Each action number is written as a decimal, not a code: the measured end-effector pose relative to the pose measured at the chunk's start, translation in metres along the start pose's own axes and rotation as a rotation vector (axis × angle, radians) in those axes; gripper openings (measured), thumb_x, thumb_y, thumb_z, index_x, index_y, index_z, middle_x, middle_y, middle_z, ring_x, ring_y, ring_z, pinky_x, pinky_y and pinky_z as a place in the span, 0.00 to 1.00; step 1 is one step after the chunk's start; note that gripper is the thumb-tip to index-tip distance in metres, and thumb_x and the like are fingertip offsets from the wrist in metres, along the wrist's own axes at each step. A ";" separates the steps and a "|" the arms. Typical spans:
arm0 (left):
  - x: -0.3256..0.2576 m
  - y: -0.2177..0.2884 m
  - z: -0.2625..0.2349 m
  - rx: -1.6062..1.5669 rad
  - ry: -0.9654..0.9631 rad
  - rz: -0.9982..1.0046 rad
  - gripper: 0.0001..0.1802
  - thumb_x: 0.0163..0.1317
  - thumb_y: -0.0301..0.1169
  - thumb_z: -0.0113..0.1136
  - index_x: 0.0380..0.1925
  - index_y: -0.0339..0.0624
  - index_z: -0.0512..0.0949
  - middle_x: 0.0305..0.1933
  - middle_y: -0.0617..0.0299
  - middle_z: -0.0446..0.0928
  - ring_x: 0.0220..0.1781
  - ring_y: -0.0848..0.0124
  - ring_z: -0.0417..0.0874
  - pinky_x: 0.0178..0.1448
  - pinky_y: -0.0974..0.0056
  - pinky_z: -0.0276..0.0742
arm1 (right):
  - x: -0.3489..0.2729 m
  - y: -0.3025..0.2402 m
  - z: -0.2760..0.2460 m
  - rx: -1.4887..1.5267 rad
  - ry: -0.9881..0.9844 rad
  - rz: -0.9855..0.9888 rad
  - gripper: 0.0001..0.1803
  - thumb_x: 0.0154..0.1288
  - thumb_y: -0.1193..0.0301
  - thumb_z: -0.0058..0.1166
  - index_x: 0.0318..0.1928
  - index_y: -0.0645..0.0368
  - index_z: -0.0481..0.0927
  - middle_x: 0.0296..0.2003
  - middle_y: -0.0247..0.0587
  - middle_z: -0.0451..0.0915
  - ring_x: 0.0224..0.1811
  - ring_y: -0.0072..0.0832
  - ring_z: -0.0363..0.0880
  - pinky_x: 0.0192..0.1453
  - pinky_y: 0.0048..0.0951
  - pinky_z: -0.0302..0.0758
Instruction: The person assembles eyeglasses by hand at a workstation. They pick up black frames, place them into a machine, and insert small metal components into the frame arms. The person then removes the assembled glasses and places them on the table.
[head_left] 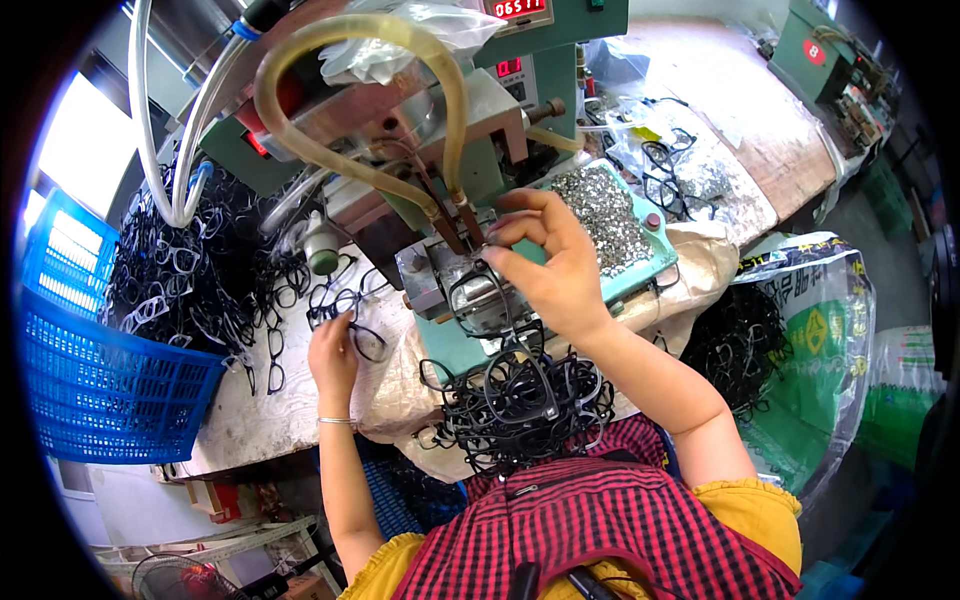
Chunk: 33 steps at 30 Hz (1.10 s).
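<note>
My right hand (555, 260) is at the green bench machine (470, 110), thumb and fingers closed at the upper edge of a black eyeglass frame (455, 296). That frame stands tilted at the metal fixture, under two narrow prongs (462, 228) with thick yellowish hoses (275, 90). The fingertips partly hide the grip. To the left, my left hand (333, 352) has its fingers closed on another dark eyeglass frame (369, 344) at the table. Below the fixture, in front of my apron, lies a tangled heap of black eyeglass frames (520, 395).
A teal tray of small metal parts (600, 215) sits right of the machine. Left stands a blue plastic basket (130, 385) beside a big pile of frames (190, 270). Clear hoses (140, 110) hang at upper left. A green-and-white sack (815, 350) is at right.
</note>
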<state>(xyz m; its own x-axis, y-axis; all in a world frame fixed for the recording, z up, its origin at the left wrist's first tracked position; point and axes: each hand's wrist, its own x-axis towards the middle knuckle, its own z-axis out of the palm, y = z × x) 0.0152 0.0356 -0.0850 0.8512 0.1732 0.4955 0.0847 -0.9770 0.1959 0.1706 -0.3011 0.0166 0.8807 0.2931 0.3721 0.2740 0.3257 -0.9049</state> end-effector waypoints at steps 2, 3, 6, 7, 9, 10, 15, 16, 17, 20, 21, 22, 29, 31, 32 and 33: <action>0.001 0.003 0.003 -0.482 0.250 -0.268 0.16 0.65 0.18 0.54 0.52 0.40 0.79 0.37 0.57 0.77 0.38 0.62 0.79 0.47 0.61 0.77 | -0.001 -0.002 0.007 0.087 -0.011 0.043 0.27 0.58 0.80 0.63 0.59 0.67 0.71 0.36 0.37 0.85 0.45 0.18 0.81 0.56 0.24 0.73; 0.000 0.005 0.002 -0.833 0.339 -0.492 0.14 0.69 0.22 0.54 0.53 0.40 0.77 0.39 0.60 0.76 0.38 0.67 0.78 0.47 0.61 0.78 | -0.002 -0.010 0.012 0.138 0.002 0.089 0.27 0.58 0.80 0.63 0.59 0.67 0.71 0.37 0.38 0.86 0.45 0.19 0.80 0.56 0.25 0.72; 0.014 0.062 -0.028 -1.515 0.540 -0.690 0.14 0.78 0.37 0.50 0.54 0.39 0.73 0.44 0.58 0.76 0.41 0.70 0.79 0.47 0.63 0.80 | -0.009 -0.019 0.015 0.069 0.019 0.066 0.28 0.60 0.79 0.61 0.61 0.66 0.70 0.42 0.43 0.86 0.48 0.24 0.83 0.60 0.27 0.72; 0.019 0.090 -0.038 -1.463 0.557 -0.589 0.14 0.78 0.36 0.50 0.53 0.37 0.74 0.45 0.57 0.77 0.42 0.68 0.80 0.48 0.61 0.81 | -0.013 -0.023 0.013 0.024 -0.010 0.030 0.28 0.60 0.79 0.61 0.61 0.66 0.70 0.43 0.44 0.86 0.49 0.26 0.83 0.60 0.28 0.72; 0.024 0.141 -0.052 -1.215 0.516 -0.313 0.12 0.76 0.33 0.51 0.49 0.37 0.78 0.48 0.54 0.79 0.45 0.65 0.81 0.52 0.56 0.82 | -0.016 -0.042 -0.002 -0.180 -0.187 0.020 0.31 0.63 0.79 0.58 0.67 0.66 0.67 0.53 0.46 0.83 0.59 0.28 0.79 0.68 0.32 0.69; 0.030 0.162 -0.057 -1.027 0.453 -0.118 0.10 0.74 0.31 0.53 0.45 0.38 0.81 0.49 0.52 0.80 0.46 0.63 0.82 0.54 0.53 0.82 | -0.013 -0.049 -0.007 -0.183 -0.191 0.069 0.25 0.63 0.76 0.60 0.61 0.64 0.74 0.54 0.47 0.83 0.59 0.31 0.80 0.68 0.33 0.69; 0.069 0.218 -0.074 -0.507 0.110 0.663 0.12 0.55 0.29 0.64 0.40 0.50 0.88 0.49 0.60 0.85 0.42 0.62 0.83 0.58 0.49 0.80 | 0.008 0.028 -0.082 -1.196 0.015 -0.202 0.13 0.57 0.69 0.65 0.44 0.57 0.86 0.53 0.55 0.81 0.65 0.50 0.74 0.69 0.46 0.70; 0.072 0.219 -0.068 -0.487 0.074 0.676 0.12 0.54 0.29 0.66 0.39 0.51 0.89 0.47 0.62 0.86 0.43 0.60 0.84 0.57 0.49 0.80 | 0.005 0.042 -0.098 -1.360 0.067 -0.163 0.12 0.56 0.69 0.66 0.42 0.55 0.86 0.54 0.54 0.80 0.67 0.50 0.72 0.70 0.47 0.69; 0.076 0.222 -0.068 -0.466 0.072 0.681 0.13 0.52 0.29 0.68 0.40 0.52 0.89 0.47 0.63 0.86 0.41 0.62 0.83 0.55 0.50 0.80 | 0.004 0.048 -0.108 -1.309 0.084 -0.197 0.11 0.55 0.69 0.67 0.40 0.55 0.87 0.54 0.54 0.80 0.67 0.51 0.72 0.70 0.46 0.69; 0.075 0.218 -0.066 -0.477 0.062 0.656 0.15 0.51 0.29 0.69 0.41 0.52 0.89 0.48 0.63 0.86 0.38 0.63 0.82 0.53 0.52 0.80 | 0.003 0.060 -0.118 -1.185 0.098 -0.239 0.09 0.52 0.71 0.68 0.36 0.56 0.87 0.53 0.52 0.81 0.65 0.50 0.73 0.69 0.46 0.69; 0.074 0.217 -0.066 -0.484 0.047 0.651 0.14 0.51 0.29 0.69 0.41 0.52 0.89 0.49 0.63 0.86 0.38 0.63 0.82 0.54 0.52 0.80 | 0.004 0.061 -0.117 -1.149 0.088 -0.232 0.09 0.53 0.72 0.67 0.36 0.56 0.86 0.52 0.52 0.82 0.65 0.50 0.74 0.69 0.46 0.69; 0.072 0.217 -0.065 -0.486 0.033 0.642 0.14 0.51 0.30 0.69 0.40 0.52 0.89 0.49 0.63 0.86 0.38 0.63 0.82 0.54 0.52 0.79 | 0.005 0.062 -0.116 -1.110 0.073 -0.227 0.09 0.53 0.72 0.67 0.36 0.57 0.86 0.51 0.51 0.82 0.64 0.50 0.74 0.69 0.46 0.69; 0.028 0.225 -0.054 -0.499 0.180 0.456 0.25 0.55 0.27 0.66 0.56 0.48 0.81 0.61 0.59 0.80 0.52 0.60 0.83 0.72 0.46 0.71 | 0.003 0.058 -0.119 -0.967 0.182 -0.150 0.06 0.66 0.75 0.59 0.41 0.64 0.84 0.41 0.49 0.85 0.46 0.44 0.83 0.56 0.37 0.76; -0.007 0.210 -0.065 -0.326 0.357 0.360 0.17 0.59 0.28 0.66 0.50 0.50 0.85 0.60 0.55 0.82 0.58 0.59 0.85 0.75 0.47 0.67 | -0.005 0.062 -0.122 -0.767 0.262 -0.063 0.06 0.69 0.75 0.58 0.42 0.65 0.84 0.38 0.38 0.85 0.42 0.27 0.81 0.51 0.28 0.75; -0.021 0.195 -0.067 -0.194 0.470 0.271 0.12 0.61 0.28 0.65 0.46 0.50 0.86 0.57 0.53 0.83 0.55 0.57 0.86 0.74 0.48 0.69 | -0.010 0.060 -0.121 -0.639 0.288 0.005 0.06 0.70 0.76 0.58 0.43 0.65 0.84 0.37 0.35 0.84 0.41 0.22 0.80 0.50 0.25 0.74; -0.033 0.173 -0.070 -0.002 0.512 0.161 0.14 0.60 0.26 0.65 0.47 0.42 0.82 0.51 0.51 0.84 0.54 0.53 0.85 0.69 0.41 0.72 | -0.013 0.064 -0.131 -0.608 0.281 0.007 0.07 0.69 0.76 0.59 0.45 0.64 0.84 0.37 0.30 0.83 0.40 0.16 0.77 0.48 0.20 0.73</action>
<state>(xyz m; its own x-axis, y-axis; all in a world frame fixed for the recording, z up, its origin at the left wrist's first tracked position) -0.0347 -0.1303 -0.0085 0.4916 0.0598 0.8687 -0.0275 -0.9961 0.0842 0.2267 -0.4018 -0.0730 0.9278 0.0213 0.3724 0.3645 -0.2637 -0.8931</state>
